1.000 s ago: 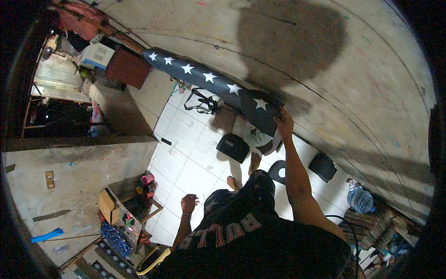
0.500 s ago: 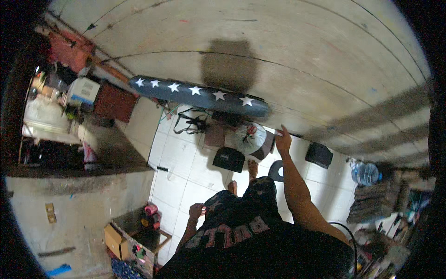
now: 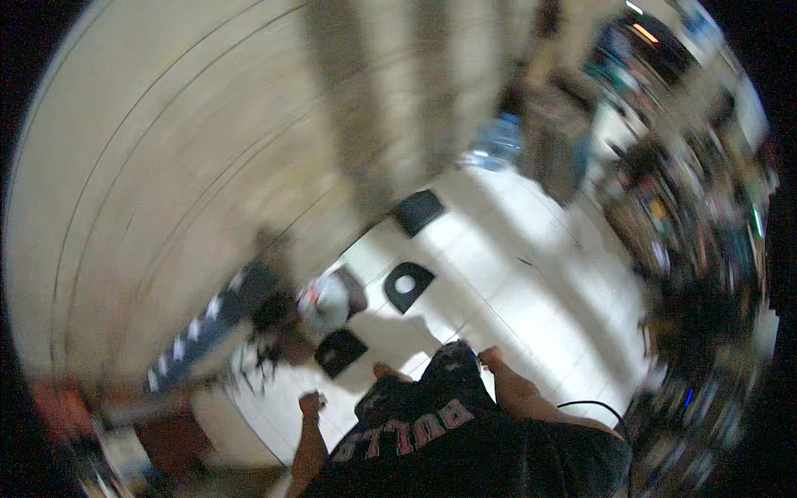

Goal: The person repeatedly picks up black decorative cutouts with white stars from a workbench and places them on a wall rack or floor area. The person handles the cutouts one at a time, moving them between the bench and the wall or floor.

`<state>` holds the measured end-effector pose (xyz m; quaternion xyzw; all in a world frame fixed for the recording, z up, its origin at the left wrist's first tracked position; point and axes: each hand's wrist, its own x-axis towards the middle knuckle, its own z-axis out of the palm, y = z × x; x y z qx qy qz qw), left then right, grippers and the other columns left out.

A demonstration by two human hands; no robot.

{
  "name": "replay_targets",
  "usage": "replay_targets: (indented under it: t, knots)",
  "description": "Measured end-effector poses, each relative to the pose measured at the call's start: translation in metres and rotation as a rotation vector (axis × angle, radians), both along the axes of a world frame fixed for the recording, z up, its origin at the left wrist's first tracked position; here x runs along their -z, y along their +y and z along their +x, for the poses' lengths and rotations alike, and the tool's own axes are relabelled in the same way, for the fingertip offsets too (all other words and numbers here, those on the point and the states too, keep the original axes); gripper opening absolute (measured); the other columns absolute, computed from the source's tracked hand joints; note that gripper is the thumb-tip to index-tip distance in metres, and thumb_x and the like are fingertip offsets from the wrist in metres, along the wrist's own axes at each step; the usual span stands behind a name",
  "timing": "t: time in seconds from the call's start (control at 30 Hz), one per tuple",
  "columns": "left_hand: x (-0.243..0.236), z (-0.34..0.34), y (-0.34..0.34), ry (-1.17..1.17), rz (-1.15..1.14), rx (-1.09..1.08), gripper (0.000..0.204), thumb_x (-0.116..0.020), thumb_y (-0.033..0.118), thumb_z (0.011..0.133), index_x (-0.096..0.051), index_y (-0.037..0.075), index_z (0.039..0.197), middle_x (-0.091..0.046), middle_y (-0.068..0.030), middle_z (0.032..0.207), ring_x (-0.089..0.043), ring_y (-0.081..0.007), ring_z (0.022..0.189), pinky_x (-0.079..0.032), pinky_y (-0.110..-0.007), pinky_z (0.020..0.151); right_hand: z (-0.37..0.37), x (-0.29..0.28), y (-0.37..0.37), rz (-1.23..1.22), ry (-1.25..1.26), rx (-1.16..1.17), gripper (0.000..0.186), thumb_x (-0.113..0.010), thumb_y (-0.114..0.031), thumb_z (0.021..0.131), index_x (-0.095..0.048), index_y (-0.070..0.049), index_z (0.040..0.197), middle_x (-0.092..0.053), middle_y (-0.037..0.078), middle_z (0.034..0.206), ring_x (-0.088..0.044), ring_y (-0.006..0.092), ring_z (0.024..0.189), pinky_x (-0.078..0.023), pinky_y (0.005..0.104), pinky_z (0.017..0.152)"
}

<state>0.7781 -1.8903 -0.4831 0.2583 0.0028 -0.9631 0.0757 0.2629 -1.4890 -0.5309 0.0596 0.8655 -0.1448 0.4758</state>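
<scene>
My left hand point(image 3: 312, 404) hangs out to the left of my body, fingers curled, with nothing seen in it. Beside my dark shorts is my right hand point(image 3: 491, 358), its fingers blurred and partly hidden. Nearest on the tiles ahead lies a black arch-shaped piece point(image 3: 340, 353). Another black arch-shaped piece point(image 3: 419, 280), with a round white spot or opening, lies farther right. A dark squarish piece point(image 3: 420, 213) rests by the wall. A whitish rounded bundle point(image 3: 325, 302) with some red on it sits left of the middle piece. Neither hand touches any of these.
A long dark blue thing with white stars point(image 3: 195, 336) runs along the wall at left. A clear blue water jug point(image 3: 500, 143) stands at the far right end of the wall. Blurred clutter point(image 3: 689, 241) fills the right side. White tiled floor point(image 3: 531, 290) spreads ahead.
My view has swung to the right, so the starred thing and floor pieces now sit farther left. My right hand has dropped from near the wall to beside my shorts.
</scene>
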Motion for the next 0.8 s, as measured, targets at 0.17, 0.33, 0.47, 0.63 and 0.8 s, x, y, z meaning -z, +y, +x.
replay_targets:
  t: [0.17,0.33,0.47,0.63,0.8]
  knots:
    - [-0.016,-0.179,-0.005,-0.923,-0.602,0.610,0.018,-0.061,0.023,0.086,-0.060,0.005,0.087,-0.062,-0.0143,0.069,-0.064,-0.0280,0.063,-0.051,-0.039,0.048,-0.040,-0.050,0.036,-0.189,0.341,0.063,0.020,-0.064,-0.025,0.077,-0.067,-0.006,0.074,-0.065,0.010,0.067,-0.065,0.0225,0.063,-0.052,0.0327,0.055]
    - [-0.020,-0.421,0.069,-0.723,-0.840,0.571,0.028,-0.059,0.024,0.088,-0.057,-0.001,0.099,-0.064,-0.0157,0.088,-0.065,-0.0263,0.072,-0.054,-0.035,0.057,-0.140,-0.093,0.181,-0.259,0.500,-0.021,0.018,-0.065,-0.022,0.076,-0.072,-0.008,0.084,-0.069,0.010,0.074,-0.067,0.0212,0.066,-0.055,0.0332,0.061]
    - [-0.070,-0.590,0.169,-0.462,-0.985,0.866,0.037,-0.059,0.026,0.089,-0.054,-0.001,0.113,-0.064,-0.0165,0.099,-0.066,-0.0274,0.077,-0.055,-0.037,0.061,-0.199,-0.129,0.314,-0.188,0.388,0.691,0.015,-0.062,-0.014,0.077,-0.072,-0.006,0.085,-0.069,0.010,0.075,-0.066,0.0176,0.062,-0.054,0.0297,0.054]
    - [-0.051,-0.735,0.233,-0.544,-1.101,1.241,0.036,-0.056,0.027,0.090,-0.053,0.001,0.115,-0.065,-0.0163,0.101,-0.066,-0.0287,0.078,-0.055,-0.038,0.061,-0.274,-0.159,0.398,-0.431,0.542,1.318,0.013,-0.054,-0.007,0.081,-0.062,-0.002,0.089,-0.066,0.009,0.075,-0.063,0.0163,0.060,-0.051,0.0272,0.049]
    - [-0.036,-0.855,0.266,-0.614,-1.075,1.469,0.030,-0.057,0.024,0.089,-0.055,0.001,0.108,-0.065,-0.0153,0.095,-0.065,-0.0267,0.073,-0.054,-0.036,0.058,-0.306,-0.074,0.436,-0.872,0.405,1.503,0.013,-0.053,-0.009,0.083,-0.062,-0.004,0.091,-0.065,0.010,0.077,-0.063,0.0191,0.061,-0.052,0.0315,0.050]
